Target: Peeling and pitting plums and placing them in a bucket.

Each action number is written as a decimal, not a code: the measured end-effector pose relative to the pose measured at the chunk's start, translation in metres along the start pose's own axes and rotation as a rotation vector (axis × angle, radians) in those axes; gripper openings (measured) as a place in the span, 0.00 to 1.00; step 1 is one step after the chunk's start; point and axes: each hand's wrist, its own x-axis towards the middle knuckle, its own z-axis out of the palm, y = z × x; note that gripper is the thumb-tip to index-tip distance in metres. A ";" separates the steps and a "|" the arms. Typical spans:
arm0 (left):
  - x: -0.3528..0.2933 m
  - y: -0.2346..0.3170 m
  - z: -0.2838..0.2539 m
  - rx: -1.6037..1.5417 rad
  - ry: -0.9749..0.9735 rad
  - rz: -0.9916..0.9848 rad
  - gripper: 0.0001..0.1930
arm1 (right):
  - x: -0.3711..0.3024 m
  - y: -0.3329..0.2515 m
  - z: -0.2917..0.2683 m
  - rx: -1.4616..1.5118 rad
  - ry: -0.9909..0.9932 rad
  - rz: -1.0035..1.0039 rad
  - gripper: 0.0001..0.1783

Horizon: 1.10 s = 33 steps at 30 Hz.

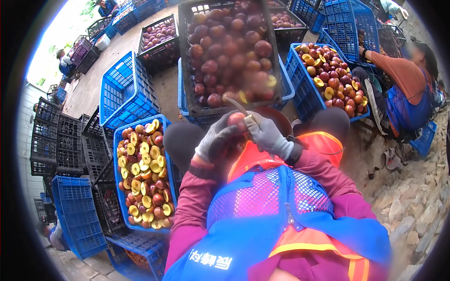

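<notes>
Both hands wear grey gloves and meet above my lap. My left hand (216, 137) is closed round a reddish plum (237, 122). In my right hand (269, 136) is a small curved knife (237, 107), its blade rising beside the fruit. Just beyond my hands a black crate (183, 70) full of whole dark plums sits propped on a blue crate (287, 84); the middle of the picture is hazy there. To my left stands a blue crate (118, 187) of cut plum halves, many with yellow flesh facing up.
At the right another blue crate (300, 82) holds halved plums, and a person in an orange top (401, 75) sits beside it. An unfilled blue crate (123, 89) stands at the left. Stacked black crates (58, 136) line the left side. Rough stones (408, 210) lie at the lower right.
</notes>
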 end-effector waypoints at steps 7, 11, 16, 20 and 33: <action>0.009 -0.044 -0.013 1.152 0.453 0.561 0.29 | -0.005 0.028 -0.031 -0.729 -0.141 -0.155 0.26; 0.009 -0.013 -0.015 0.756 0.475 0.498 0.27 | -0.018 0.047 -0.060 -0.597 0.014 -0.064 0.22; 0.011 -0.010 0.016 0.069 0.281 0.431 0.28 | 0.001 -0.016 -0.040 -0.073 0.107 -0.243 0.17; 0.019 -0.020 0.003 0.031 0.288 0.323 0.26 | -0.019 -0.029 -0.034 -0.175 0.027 -0.249 0.11; 0.038 -0.054 0.003 0.285 0.391 0.499 0.20 | -0.028 0.006 -0.019 -0.343 -0.047 -0.157 0.09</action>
